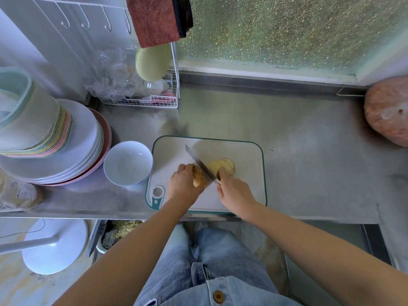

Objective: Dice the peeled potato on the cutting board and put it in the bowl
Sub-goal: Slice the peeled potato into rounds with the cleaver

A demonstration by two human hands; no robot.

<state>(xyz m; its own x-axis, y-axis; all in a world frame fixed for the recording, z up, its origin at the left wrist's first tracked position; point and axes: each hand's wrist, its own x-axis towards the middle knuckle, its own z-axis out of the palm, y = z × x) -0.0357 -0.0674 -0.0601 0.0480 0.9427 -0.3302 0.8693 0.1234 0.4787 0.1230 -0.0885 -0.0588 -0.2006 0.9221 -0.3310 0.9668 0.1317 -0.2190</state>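
A white cutting board (247, 188) with a green rim lies on the steel counter. My left hand (183, 184) grips the uncut part of the potato (198, 177) on the board. My right hand (234, 193) holds a knife (198, 163) by its handle, and the blade runs diagonally up-left, its edge against the potato's cut face. Several pale yellow potato slices (223, 166) lean together just right of the blade. A white bowl (128, 163) stands empty directly left of the board.
A stack of plates (72, 151) and stacked cups (24, 120) fills the left of the counter. A wire rack (154, 93) stands at the back. A pinkish round object (388, 111) sits far right. The counter's front edge runs just below the board.
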